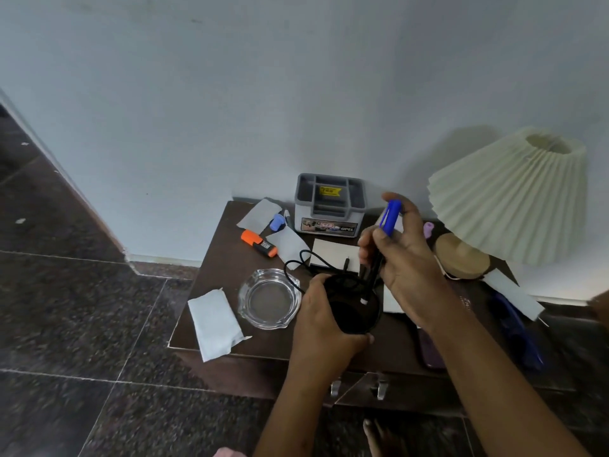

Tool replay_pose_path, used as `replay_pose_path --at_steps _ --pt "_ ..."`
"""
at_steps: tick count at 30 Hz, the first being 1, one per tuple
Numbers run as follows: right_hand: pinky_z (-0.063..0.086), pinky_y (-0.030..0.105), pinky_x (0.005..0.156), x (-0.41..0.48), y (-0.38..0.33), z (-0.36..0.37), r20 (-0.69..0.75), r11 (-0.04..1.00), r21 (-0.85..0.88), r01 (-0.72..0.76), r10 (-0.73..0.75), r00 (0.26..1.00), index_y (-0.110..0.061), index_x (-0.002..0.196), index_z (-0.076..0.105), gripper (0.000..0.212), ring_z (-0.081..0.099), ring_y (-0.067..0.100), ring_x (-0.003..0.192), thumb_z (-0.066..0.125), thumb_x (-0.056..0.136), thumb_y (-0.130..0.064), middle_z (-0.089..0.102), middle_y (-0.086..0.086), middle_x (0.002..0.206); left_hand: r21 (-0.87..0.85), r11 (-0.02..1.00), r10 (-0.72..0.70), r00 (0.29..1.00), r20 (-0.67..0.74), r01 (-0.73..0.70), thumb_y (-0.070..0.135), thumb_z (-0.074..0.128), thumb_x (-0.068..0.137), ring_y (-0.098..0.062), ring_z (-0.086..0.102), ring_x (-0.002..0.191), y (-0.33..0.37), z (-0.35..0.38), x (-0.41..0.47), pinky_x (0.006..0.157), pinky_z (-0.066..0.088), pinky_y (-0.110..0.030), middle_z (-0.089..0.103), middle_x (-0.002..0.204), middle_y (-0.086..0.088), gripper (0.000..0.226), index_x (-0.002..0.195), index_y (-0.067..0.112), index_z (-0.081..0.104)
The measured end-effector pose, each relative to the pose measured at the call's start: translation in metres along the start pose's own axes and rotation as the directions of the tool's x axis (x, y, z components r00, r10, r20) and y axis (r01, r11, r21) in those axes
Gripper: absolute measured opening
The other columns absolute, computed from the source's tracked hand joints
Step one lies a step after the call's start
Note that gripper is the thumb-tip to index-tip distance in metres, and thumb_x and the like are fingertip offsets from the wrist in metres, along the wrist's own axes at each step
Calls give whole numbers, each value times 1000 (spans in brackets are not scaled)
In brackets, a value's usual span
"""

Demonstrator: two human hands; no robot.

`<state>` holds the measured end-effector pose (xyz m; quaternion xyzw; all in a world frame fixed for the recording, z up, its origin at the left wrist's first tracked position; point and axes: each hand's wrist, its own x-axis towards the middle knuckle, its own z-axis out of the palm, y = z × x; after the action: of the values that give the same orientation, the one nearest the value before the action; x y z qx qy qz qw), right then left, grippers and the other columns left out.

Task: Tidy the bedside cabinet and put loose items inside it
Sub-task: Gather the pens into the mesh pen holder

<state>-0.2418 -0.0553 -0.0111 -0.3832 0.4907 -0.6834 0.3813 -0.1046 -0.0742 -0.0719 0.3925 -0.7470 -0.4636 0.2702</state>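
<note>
Head view: left hand point(324, 319) wraps a black cup point(357, 308) above the cabinet point(224, 258) top; right hand point(407, 255) pinches a blue pen point(390, 216) over the cup's mouth; black cable point(296, 265) trails out; ashtray point(268, 298), tissue point(216, 319), orange highlighter point(258, 247) lie left.

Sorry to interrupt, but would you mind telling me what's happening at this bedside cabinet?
A person is tidying the cabinet top. The left hand holds a black cup with a black cable trailing out of it. The right hand has pens in its grip, including a blue pen, at the cup's mouth. A glass ashtray, orange highlighter, tissue and grey organiser remain out.
</note>
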Motion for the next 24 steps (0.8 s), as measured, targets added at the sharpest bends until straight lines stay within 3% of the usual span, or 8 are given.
replay_pose_path --at_steps 6,9,12,16,18,20,22,24 --pt "51 15 83 -22 28 0 9 836 -548 14 -11 1000 -44 100 55 47 63 2 93 51 90 2 64 -13 90 -12 1000 -16 999 -48 16 26 81 51 2 49 92 8 2 -3 67 38 -6 52 103 14 75 112 35 38" --pt "49 12 80 -25 33 -3 -42 827 -562 8 -38 998 -38 95 59 39 62 1 97 59 86 0 65 -17 96 -20 999 -26 998 -55 25 28 80 53 0 51 92 10 2 -3 69 41 -10 52 104 13 75 116 31 39" --pt "52 17 81 -23 30 -7 -53 905 -424 -40 19 998 -33 101 63 16 63 5 99 62 87 -26 68 -9 101 -22 999 -39 998 -45 38 32 81 53 1 49 94 11 0 -3 71 41 -9 49 106 15 78 118 32 37" --pt "48 25 90 -4 28 -26 -218 934 -345 -89 12 976 -27 104 64 25 63 11 101 46 92 -40 68 2 104 -9 997 -71 996 -48 70 36 84 52 -1 44 104 7 -5 -1 84 38 -12 42 113 19 89 126 33 34" --pt "44 25 89 5 36 -47 -299 786 -593 -175 -13 954 -24 106 63 19 60 14 106 48 97 -17 66 -1 108 5 997 -75 996 -45 76 37 84 53 -1 41 107 6 -6 0 88 36 -14 38 114 20 94 130 31 31" --pt "40 28 95 12 51 -68 -303 489 -828 -275 24 953 -15 118 62 31 55 23 116 47 93 -4 62 5 122 6 996 -84 996 -38 84 37 85 53 -2 41 107 5 -6 0 88 36 -14 39 115 19 95 132 28 32" --pt "37 38 102 15 64 -80 -294 154 -939 -307 100 951 -24 129 55 38 45 23 126 47 94 -14 54 1 135 -4 996 -88 995 -36 88 36 85 52 -3 43 105 3 -5 0 82 34 -9 42 114 17 94 131 27 34" --pt "30 46 103 18 71 -80 -287 -12 -958 -288 147 947 -39 136 44 41 37 22 132 43 96 -33 46 -7 141 -9 997 -81 996 -41 81 36 85 52 -2 44 104 1 -4 1 76 33 -5 44 114 16 94 131 27 35"
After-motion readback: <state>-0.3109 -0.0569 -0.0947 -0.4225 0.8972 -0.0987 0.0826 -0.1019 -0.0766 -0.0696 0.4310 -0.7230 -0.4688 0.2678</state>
